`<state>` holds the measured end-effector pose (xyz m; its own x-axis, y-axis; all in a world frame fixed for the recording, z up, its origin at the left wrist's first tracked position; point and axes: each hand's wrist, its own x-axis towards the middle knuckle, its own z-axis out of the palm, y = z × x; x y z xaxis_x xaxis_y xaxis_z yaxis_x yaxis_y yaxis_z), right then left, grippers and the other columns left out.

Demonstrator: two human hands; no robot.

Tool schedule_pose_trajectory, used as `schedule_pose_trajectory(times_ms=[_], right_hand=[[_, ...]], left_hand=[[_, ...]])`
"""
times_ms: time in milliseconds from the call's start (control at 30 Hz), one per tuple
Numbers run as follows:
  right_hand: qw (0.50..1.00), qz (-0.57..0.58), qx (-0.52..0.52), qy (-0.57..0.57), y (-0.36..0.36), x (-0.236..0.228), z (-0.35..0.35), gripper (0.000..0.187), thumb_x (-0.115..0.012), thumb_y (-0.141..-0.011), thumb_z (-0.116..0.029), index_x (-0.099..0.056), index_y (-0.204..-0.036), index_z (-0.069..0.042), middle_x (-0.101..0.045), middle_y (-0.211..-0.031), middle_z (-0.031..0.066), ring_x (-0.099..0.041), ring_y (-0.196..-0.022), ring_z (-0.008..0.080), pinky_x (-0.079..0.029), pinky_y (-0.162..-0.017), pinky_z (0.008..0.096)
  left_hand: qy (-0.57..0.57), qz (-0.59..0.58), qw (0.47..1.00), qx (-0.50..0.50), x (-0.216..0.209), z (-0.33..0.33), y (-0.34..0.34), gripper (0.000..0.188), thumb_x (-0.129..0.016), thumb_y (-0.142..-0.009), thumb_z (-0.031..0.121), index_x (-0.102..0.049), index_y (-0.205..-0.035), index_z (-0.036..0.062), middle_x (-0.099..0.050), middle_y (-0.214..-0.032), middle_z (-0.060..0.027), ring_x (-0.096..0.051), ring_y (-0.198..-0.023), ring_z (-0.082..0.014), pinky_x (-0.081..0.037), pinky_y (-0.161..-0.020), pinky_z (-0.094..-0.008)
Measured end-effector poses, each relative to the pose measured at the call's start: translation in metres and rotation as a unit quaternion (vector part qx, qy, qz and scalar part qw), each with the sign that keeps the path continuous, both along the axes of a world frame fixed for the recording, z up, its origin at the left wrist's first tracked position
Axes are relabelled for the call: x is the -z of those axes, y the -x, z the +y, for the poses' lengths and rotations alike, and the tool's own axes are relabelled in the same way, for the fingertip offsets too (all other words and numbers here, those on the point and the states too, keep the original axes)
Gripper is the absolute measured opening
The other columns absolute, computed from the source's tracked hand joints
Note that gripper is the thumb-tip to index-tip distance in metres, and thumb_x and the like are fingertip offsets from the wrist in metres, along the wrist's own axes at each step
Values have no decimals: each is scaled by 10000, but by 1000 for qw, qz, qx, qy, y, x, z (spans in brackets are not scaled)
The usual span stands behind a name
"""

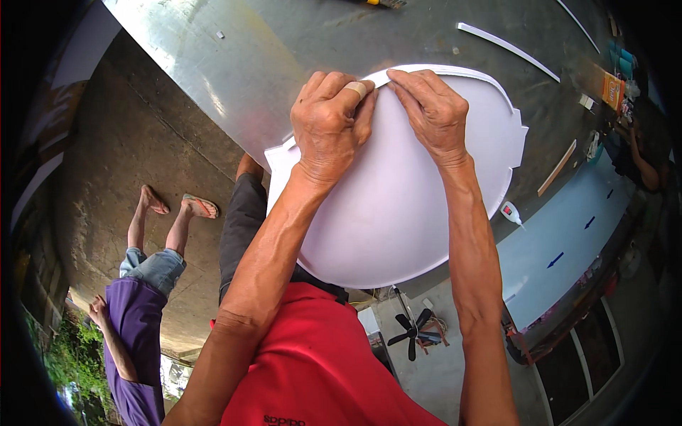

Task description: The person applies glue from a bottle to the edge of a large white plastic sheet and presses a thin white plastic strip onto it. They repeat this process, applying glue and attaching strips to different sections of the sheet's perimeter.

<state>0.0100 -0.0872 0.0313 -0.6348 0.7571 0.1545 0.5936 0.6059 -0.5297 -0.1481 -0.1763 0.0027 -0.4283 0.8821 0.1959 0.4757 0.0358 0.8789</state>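
A large white rounded panel (398, 206) with a thin raised rim and notched tabs at its sides lies in front of me, its near part reaching over the table edge toward my body. Along its far rim runs a narrow white strip (382, 79). My left hand (330, 117), with a beige bandage (356, 89) on one finger, pinches this strip at the top of the curve. Close beside it, my right hand (432, 113) pinches the same strip between thumb and fingers. The fingertips of both hands are only a little apart.
On the grey metal table (341, 42) lie a loose white strip (508, 51), a small glue bottle (511, 211) and a thin wooden stick (558, 168). An orange box (612, 91) stands at the right. A person in a purple shirt (135, 334) stands at the left; a fan (412, 332) is below.
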Motion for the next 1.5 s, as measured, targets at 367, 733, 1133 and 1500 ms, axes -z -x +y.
schedule_pose_trajectory(times_ms=[367,733,1133,1500], right_hand=[[999,8,-20,-46,-1,6,0,246,-829,-855,34,-786,-1089,-32,-775,-945,77,-742,-792,231,-597,-689,331],[998,25,-42,-34,-2,9,3,285,-818,-850,52,-771,-1116,-38,-745,-925,85,-727,-822,241,-601,-708,355],[994,-1,-91,-57,-2,6,9,292,-829,-837,55,-778,-1114,-24,-744,-912,84,-720,-795,239,-593,-692,352],[992,6,-81,-96,-1,13,5,297,-825,-809,43,-744,-1083,-39,-657,-814,57,-664,-766,223,-577,-650,353]], left_hand=[[-7,18,1000,-21,-1,0,-6,167,-881,-780,26,-822,-932,58,-714,-855,-43,-641,-781,-217,-510,-696,-349],[-8,57,997,-43,6,-2,-13,125,-881,-803,109,-818,-910,101,-689,-831,9,-615,-778,-190,-418,-714,-353],[-14,61,996,-57,8,1,-17,119,-879,-787,105,-807,-881,99,-697,-833,-2,-624,-788,-200,-414,-711,-364],[16,69,996,-56,-3,-5,-15,144,-884,-792,66,-808,-908,102,-716,-848,-8,-637,-792,-193,-446,-749,-356]])
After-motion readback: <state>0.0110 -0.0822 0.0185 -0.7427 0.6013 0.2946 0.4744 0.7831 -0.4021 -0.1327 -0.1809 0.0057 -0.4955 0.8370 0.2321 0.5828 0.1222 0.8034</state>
